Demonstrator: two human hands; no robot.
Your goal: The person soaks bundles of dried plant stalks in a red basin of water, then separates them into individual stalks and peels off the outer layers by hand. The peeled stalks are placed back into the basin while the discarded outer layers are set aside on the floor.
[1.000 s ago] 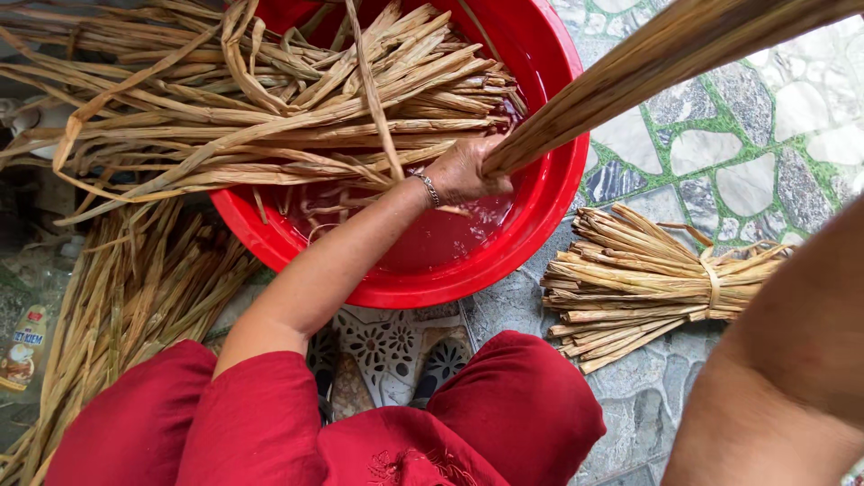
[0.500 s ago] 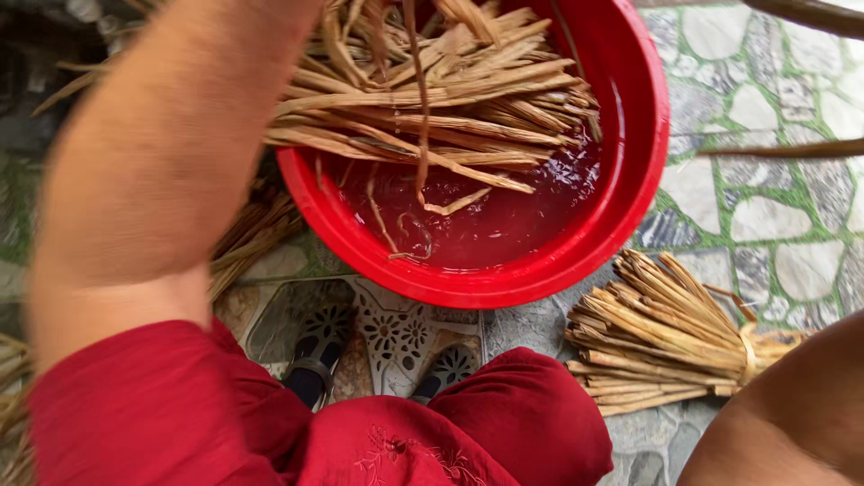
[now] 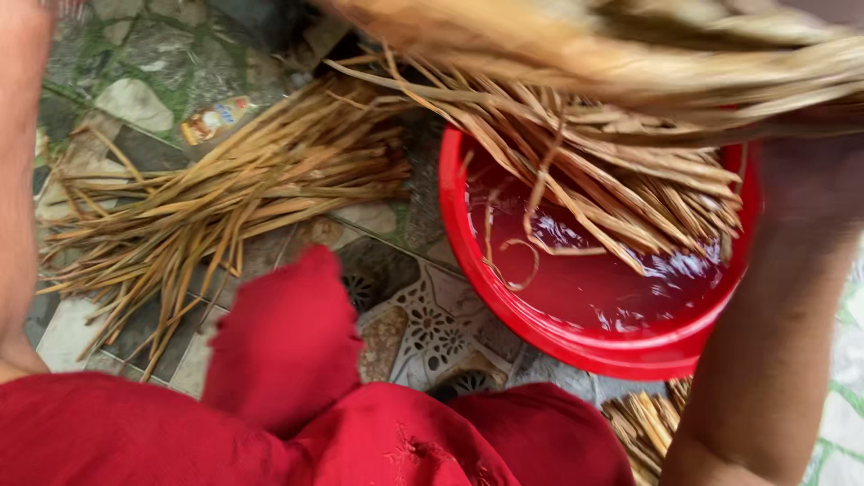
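A red basin (image 3: 576,346) at the right holds reddish water (image 3: 621,288) and several soaked straw strips (image 3: 630,189) that lean over its far rim. A thick, blurred bundle of straw (image 3: 585,54) stretches across the top of the view, close to the camera. My right forearm rises along the right edge, and my right hand (image 3: 814,171) meets the underside of that bundle, apparently gripping it with the fingers hidden. Only my left forearm (image 3: 13,180) shows, blurred, at the left edge. Its hand is out of view.
A loose pile of dry straw (image 3: 243,198) lies on the stone floor to the left, with a small bottle (image 3: 214,119) beyond it. The end of a tied straw bundle (image 3: 643,427) shows at the bottom right. My red-clothed knees (image 3: 288,351) fill the bottom, over patterned tiles (image 3: 423,324).
The view has swung left, so the basin now sits at the right. The bundle has been lifted out of the basin and up across the top. My left arm moved to the left edge.
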